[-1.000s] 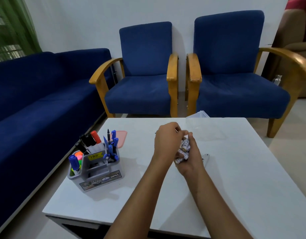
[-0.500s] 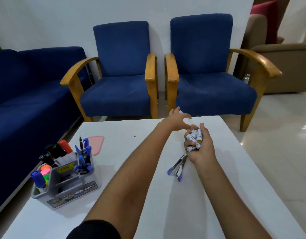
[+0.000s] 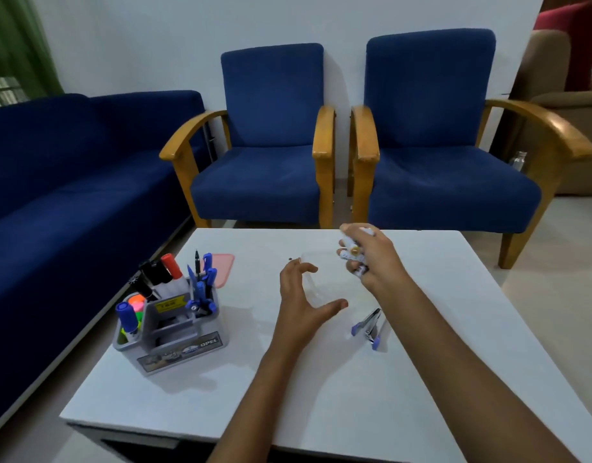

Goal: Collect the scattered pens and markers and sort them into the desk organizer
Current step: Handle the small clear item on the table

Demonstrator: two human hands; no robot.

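Head view shows your right hand [image 3: 371, 259] curled tight around a bundle of small white cylinders [image 3: 351, 253], held above the far middle of the white table [image 3: 354, 396]; whether they are short markers or something else is too blurred to tell. Your left hand [image 3: 303, 295] is spread wide, fingers and thumb apart, cupping the near side of a clear container [image 3: 316, 275] that is very faint against the tabletop; I cannot tell whether the fingers actually touch it.

The desk organizer [image 3: 169, 324] stands well apart to the left, near the table's left edge, already holding black and red markers, blue pens and highlighters upright in its compartments. A pink lid [image 3: 223, 267] lies just behind it. A stapler [image 3: 369, 325] lies on the table below your right wrist.

The step in hand looks like unloading the bundle into the clear container. To do it well, steady the container with your left hand first, since it is light and likely to slide on the smooth top. Bring the right hand low over the opening before you loosen your grip, and let the pieces go a few at a time; round bodies will probably roll off toward the chairs if they miss. Keep your forearm clear of the stapler.
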